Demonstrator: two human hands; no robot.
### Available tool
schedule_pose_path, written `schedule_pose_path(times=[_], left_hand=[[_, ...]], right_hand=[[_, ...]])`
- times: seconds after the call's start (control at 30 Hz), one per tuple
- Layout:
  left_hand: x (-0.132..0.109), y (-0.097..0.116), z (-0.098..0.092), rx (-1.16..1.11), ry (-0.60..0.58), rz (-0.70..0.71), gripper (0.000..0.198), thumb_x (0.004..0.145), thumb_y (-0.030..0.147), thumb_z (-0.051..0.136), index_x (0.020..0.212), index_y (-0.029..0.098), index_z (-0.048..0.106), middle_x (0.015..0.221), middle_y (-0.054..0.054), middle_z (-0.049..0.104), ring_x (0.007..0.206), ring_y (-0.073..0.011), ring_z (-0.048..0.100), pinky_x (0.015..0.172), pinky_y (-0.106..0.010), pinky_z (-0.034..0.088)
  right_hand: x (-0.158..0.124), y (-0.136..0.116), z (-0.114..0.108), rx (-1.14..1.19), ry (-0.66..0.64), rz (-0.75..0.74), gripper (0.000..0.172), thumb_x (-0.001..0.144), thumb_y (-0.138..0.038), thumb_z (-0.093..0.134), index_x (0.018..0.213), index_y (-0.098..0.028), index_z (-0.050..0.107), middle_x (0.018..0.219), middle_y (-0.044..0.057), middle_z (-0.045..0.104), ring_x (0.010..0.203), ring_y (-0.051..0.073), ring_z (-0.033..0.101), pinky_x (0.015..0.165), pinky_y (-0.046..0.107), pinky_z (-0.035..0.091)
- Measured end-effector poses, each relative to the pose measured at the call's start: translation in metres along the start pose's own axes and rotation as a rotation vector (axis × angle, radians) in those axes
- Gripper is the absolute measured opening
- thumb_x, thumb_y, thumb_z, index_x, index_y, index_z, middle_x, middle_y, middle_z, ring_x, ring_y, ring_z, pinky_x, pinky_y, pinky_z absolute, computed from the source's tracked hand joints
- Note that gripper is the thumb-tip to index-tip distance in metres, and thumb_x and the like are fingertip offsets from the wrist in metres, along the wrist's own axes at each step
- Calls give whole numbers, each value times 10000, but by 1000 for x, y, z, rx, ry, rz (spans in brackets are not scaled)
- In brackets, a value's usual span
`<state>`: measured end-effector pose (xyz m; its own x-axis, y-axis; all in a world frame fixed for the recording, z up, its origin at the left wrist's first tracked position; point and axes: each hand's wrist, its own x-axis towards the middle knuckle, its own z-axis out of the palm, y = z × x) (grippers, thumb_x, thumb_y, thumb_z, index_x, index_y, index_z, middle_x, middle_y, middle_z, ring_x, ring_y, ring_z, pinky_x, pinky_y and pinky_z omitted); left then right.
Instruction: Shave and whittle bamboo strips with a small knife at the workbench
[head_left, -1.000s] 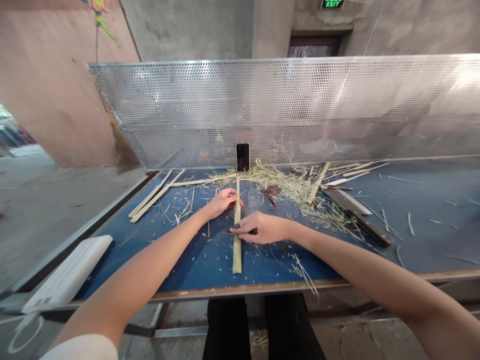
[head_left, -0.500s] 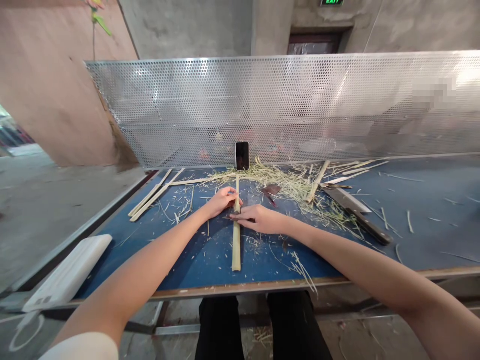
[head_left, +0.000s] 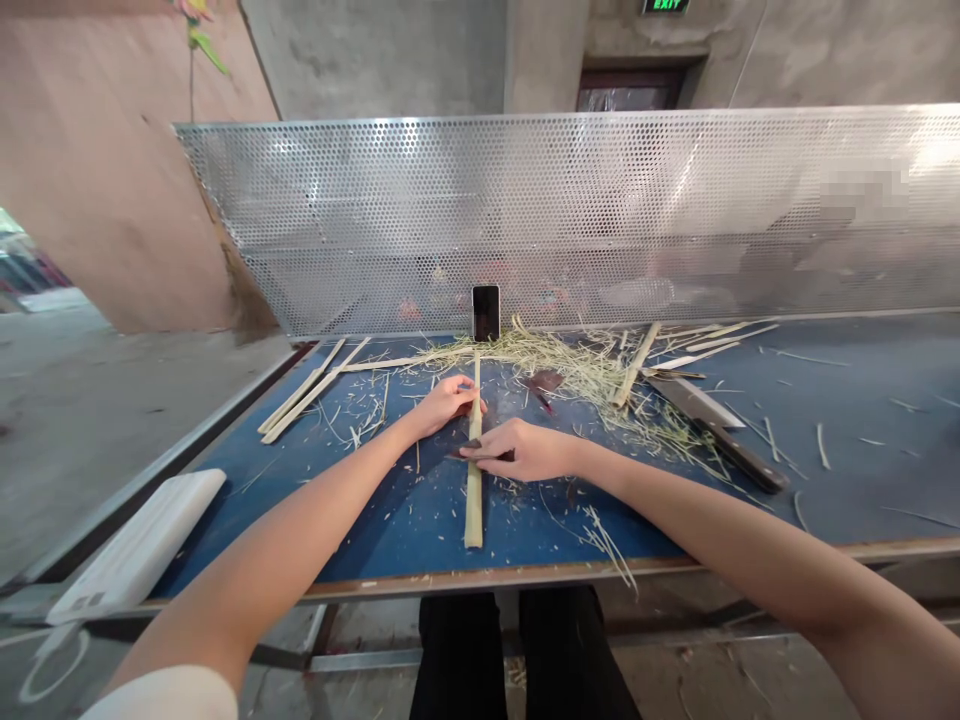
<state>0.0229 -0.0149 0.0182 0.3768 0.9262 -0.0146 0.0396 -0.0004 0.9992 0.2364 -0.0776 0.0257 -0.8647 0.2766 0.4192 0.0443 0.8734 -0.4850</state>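
Nearest us, the pale strip (head_left: 473,512) lies lengthwise on the tabletop (head_left: 420,540). The right hand (head_left: 521,450) has its grip closed on a small blade (head_left: 459,454), set crosswise, we'd guess for control. Farther up, the left hand (head_left: 444,405) pinches the strip, likely steadying it. Beyond: shavings (head_left: 551,353), then a phone (head_left: 486,313) upright before the perforated panel (head_left: 637,210).

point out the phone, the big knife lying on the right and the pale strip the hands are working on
phone (head_left: 486,314): head view, middle of its dark face
big knife (head_left: 737,456): head view, on its dark handle
pale strip (head_left: 474,502): head view, on its wider near part
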Motion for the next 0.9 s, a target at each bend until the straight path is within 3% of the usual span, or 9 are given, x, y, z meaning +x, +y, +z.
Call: schedule_pose_path(times=[0.23,0.47,0.73,0.83,0.9], left_hand=[[2,-4,-2,-3,-18,18,247,941,328,728,936,183,528,798,-73,760,669,-163,694,722,-307,544],[5,-7,-4,44,-40,42,254,913,357,762,907,165,596,806,-74,758,674,-158,677,708,-299,527],[7,-8,-1,55,7,34,168,927,282,725,904,134,650,808,-78,751,681,-147,660,709,-293,536],[8,0,0,211,77,39,157,972,277,640,984,131,696,927,-110,761,764,-174,681,715,-311,561],[1,16,3,452,164,104,213,1005,281,568,1043,139,722,1008,-139,755,858,-211,695,738,-335,571]], right_hand=[[0,0,-5,-75,57,85,351,1076,-223,558,1389,-217,714,1089,93,809,861,176,713,846,348,565],[-4,-2,-8,-4,-83,-34,336,1064,-234,565,1331,-142,745,849,82,782,683,149,646,684,308,528],[0,4,-3,-197,88,84,326,1086,-244,544,1335,-207,750,954,82,790,832,195,685,850,391,534],[-1,9,-1,-225,59,95,327,1091,-249,538,1340,-215,747,1043,95,790,907,209,699,897,407,530],[-3,11,-1,-219,19,120,320,1094,-263,537,1320,-218,760,1067,97,792,909,210,706,895,399,535]])
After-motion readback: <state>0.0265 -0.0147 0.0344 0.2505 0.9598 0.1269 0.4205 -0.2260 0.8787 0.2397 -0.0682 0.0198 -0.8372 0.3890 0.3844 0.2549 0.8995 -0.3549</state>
